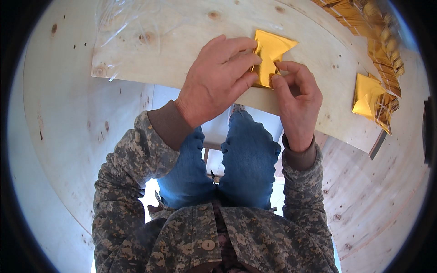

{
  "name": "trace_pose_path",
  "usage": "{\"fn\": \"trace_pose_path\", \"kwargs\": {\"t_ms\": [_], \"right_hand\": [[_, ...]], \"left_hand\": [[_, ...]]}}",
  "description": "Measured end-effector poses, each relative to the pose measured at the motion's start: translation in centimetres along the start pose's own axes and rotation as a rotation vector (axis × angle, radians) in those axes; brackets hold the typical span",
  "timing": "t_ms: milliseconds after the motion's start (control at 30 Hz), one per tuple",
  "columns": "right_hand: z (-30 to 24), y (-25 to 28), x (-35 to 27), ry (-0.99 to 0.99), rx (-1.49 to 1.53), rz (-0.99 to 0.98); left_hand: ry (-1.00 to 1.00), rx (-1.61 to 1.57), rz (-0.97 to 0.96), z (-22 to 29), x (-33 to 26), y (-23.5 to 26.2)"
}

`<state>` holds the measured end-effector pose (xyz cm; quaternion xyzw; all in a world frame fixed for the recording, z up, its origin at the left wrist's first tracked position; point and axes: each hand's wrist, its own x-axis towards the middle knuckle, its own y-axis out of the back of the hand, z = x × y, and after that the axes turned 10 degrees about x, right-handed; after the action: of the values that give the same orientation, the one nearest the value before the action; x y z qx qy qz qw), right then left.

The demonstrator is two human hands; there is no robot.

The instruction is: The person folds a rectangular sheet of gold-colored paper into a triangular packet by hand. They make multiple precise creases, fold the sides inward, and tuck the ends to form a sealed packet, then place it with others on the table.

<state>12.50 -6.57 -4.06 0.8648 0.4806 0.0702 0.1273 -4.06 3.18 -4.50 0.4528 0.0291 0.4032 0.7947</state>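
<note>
1. Clear plastic sheet (120, 22): lies crinkled at the far left corner of the plywood board (182, 63), apart from both hands.
2. Plywood board: pale, knotty, set across the person's front above the knees; it bears all of the work.
3. Left hand (218, 77): palm down, fingers pressed together and flat on the left part of the gold foil sheet (269, 57), pinning it to the board.
4. Gold foil sheet: shiny, partly folded into an angular shape, lying near the board's near edge, between the two hands. Its upper right corner stands free of both hands.
5. Right hand (298, 98): thumb and forefinger pinch the sheet's lower right edge; the remaining fingers are curled in.
6. Handling note (judgement): the fold would come out clean if the left hand holds the sheet firm while the right draws the edge true to its mate and creases in one stroke; thin foil is likely to wrinkle if reworked.
7. Folded gold piece (369, 96): rests at the board's right end, well apart from the hands.
8. Stack of gold pieces (387, 45): runs along the far right rim; count cannot be told.
</note>
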Motion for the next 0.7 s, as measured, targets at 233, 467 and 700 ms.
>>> {"fn": "trace_pose_path", "kwargs": {"t_ms": [233, 467, 700], "right_hand": [[0.13, -0.13, 0.24, 0.023, -0.032, -0.001], [0.33, -0.11, 0.15, 0.023, -0.024, 0.005], [0.53, -0.1, 0.13, 0.024, -0.011, 0.009]], "left_hand": [[-0.118, 0.169, -0.018, -0.25, -0.04, -0.11], [-0.115, 0.181, -0.025, -0.3, -0.02, -0.2], [-0.125, 0.2, -0.023, -0.5, -0.13, -0.5]]}}
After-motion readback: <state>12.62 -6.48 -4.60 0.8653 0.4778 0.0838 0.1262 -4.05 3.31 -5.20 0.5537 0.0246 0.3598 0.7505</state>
